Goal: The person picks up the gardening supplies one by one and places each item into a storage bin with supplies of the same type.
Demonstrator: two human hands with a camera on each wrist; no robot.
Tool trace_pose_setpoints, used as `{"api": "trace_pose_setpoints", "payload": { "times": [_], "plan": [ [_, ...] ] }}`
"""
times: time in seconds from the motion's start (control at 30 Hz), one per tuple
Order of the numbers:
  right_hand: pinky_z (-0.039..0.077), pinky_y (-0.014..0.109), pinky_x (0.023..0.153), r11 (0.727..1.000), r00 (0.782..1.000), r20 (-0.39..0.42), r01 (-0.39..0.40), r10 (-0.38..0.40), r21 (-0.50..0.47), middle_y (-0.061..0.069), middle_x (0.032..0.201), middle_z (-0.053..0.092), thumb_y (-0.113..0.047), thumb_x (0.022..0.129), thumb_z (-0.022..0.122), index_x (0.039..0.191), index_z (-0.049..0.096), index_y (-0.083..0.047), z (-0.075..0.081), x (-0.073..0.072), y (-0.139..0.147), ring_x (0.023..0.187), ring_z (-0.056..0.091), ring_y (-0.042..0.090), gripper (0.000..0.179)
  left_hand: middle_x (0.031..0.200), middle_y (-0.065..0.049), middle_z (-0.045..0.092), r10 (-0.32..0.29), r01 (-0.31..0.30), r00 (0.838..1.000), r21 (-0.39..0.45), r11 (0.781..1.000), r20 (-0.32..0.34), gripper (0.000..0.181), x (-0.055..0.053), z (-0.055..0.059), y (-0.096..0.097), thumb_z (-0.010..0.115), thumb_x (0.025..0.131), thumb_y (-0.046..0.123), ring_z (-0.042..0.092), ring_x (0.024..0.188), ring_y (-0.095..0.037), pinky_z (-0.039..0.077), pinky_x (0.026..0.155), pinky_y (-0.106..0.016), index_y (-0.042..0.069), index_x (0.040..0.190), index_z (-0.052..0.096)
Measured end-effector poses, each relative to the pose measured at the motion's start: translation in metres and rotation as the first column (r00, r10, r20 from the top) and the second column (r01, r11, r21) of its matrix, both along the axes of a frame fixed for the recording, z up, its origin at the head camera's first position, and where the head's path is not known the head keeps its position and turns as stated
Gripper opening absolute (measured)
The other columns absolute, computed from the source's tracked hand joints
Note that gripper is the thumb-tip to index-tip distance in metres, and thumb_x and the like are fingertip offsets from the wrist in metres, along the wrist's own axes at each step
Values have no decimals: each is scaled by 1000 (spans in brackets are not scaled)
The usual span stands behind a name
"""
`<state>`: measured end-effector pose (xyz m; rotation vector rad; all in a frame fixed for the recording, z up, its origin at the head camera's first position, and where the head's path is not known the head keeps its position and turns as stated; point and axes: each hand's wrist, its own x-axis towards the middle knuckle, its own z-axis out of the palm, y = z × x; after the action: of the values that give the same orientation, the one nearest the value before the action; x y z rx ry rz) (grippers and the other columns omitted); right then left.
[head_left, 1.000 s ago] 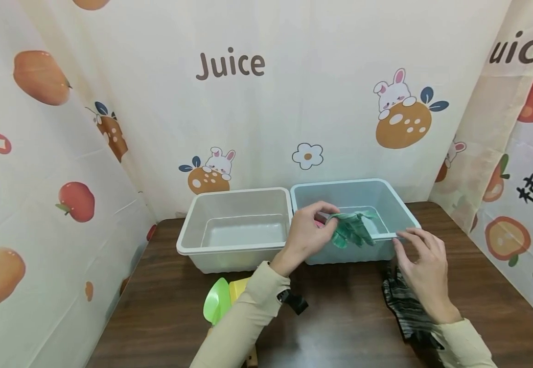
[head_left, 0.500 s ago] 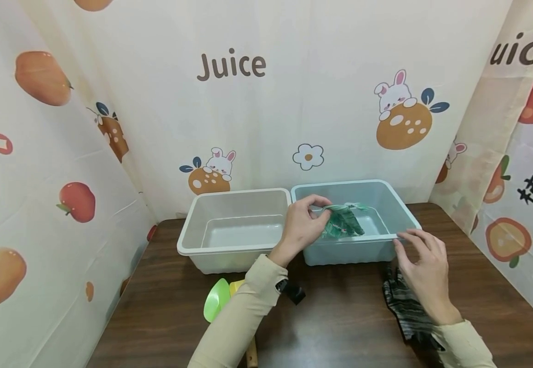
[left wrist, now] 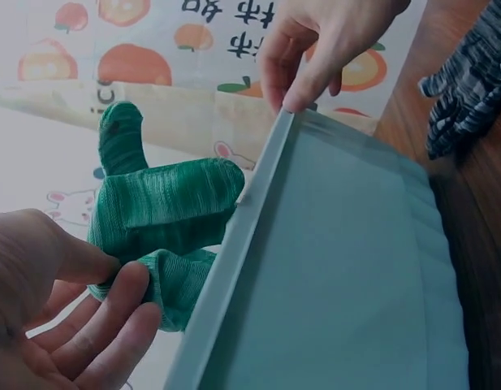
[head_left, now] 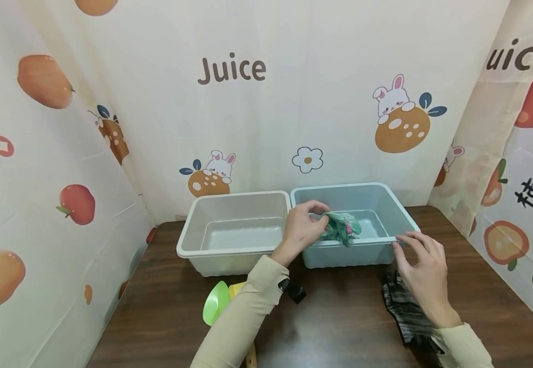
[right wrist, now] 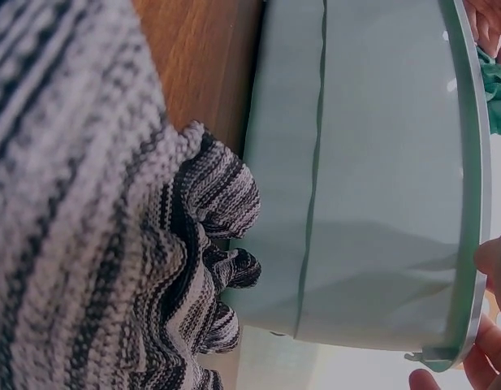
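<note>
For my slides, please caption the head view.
Left hand holds green cloth over a blue bin; right hand grips its rim; a gray bin stands alongside.

Fruit-print curtains [head_left: 257, 122] around a brown table [head_left: 340, 327] suggest a booth.

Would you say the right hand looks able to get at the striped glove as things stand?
Probably yes: the striped glove lies near the right hand with nothing visible between them, though that hand would first have to release the blue bin.
</note>
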<state>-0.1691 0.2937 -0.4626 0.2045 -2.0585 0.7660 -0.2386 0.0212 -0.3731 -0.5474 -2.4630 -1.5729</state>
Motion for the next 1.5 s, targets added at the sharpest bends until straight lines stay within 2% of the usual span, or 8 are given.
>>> {"api": "trace_pose_setpoints", "payload": {
  "times": [0.4, 0.67, 0.73, 0.87, 0.93, 1.03, 1.27, 1.5],
  "plan": [
    [37, 52, 98, 1000, 1000, 11, 6, -6, -3, 26, 119, 69, 6, 84, 84, 110, 78, 3, -2, 1, 1, 116, 55, 50, 27, 115, -4, 81, 58, -59, 998, -38, 998, -16, 17, -6, -8, 3, 69, 98, 13, 62, 59, 2, 43, 51, -19, 15, 110, 81],
    [37, 52, 99, 1000, 1000, 16, 6, -6, -4, 25, 119, 69, 5, 84, 84, 109, 78, 3, -4, 1, 1, 116, 55, 49, 26, 108, -9, 81, 81, -81, 997, 6, 997, 2, 15, -7, -15, 5, 70, 103, 13, 78, 66, -22, 53, 51, -20, 11, 113, 80],
    [37, 52, 99, 1000, 1000, 14, 6, -6, -3, 25, 119, 69, 5, 84, 84, 109, 78, 3, -5, 2, 1, 116, 55, 50, 26, 107, -10, 81, 85, -85, 996, -7, 996, 1, 15, -7, -17, 6, 70, 103, 14, 76, 62, -19, 53, 51, -19, 10, 114, 80],
    [37, 51, 99, 1000, 1000, 7, 5, -5, 0, 26, 119, 69, 5, 83, 84, 109, 78, 3, -4, 1, 1, 115, 55, 50, 27, 109, -8, 81, 95, -97, 995, -56, 994, -39, 16, -10, -17, 7, 71, 103, 14, 68, 56, -3, 50, 52, -17, 11, 116, 80],
    [37, 51, 99, 1000, 1000, 4, 5, -5, 4, 26, 119, 70, 5, 83, 84, 110, 78, 3, -3, 0, 1, 115, 56, 50, 27, 110, -7, 82, 101, -105, 993, -73, 992, -59, 16, -13, -17, 7, 70, 103, 14, 68, 61, -1, 49, 53, -16, 11, 116, 80],
    [37, 51, 99, 1000, 1000, 3, 4, -4, 9, 26, 119, 69, 5, 83, 84, 110, 78, 3, -2, 0, 1, 115, 55, 50, 27, 109, -7, 82, 105, -112, 992, -87, 990, -75, 16, -15, -17, 6, 70, 103, 13, 73, 71, -6, 50, 56, -17, 11, 114, 80],
    [37, 53, 98, 1000, 1000, 12, 6, -6, 9, 26, 119, 69, 5, 84, 83, 110, 77, 3, -1, -1, 1, 116, 55, 50, 27, 110, -5, 82, 106, -118, 990, -138, 983, -91, 18, -19, -19, 5, 68, 102, 8, 79, 95, -17, 57, 75, -22, 11, 112, 81],
    [36, 52, 99, 1000, 1000, 13, 10, -10, 6, 26, 119, 69, 6, 83, 84, 110, 78, 3, -3, 0, 1, 116, 55, 50, 28, 104, -3, 82, 91, -99, 993, -117, 988, -73, 12, -17, -19, 5, 73, 101, 16, 79, 92, -15, 58, 76, -21, 11, 107, 82]
  ]
}}
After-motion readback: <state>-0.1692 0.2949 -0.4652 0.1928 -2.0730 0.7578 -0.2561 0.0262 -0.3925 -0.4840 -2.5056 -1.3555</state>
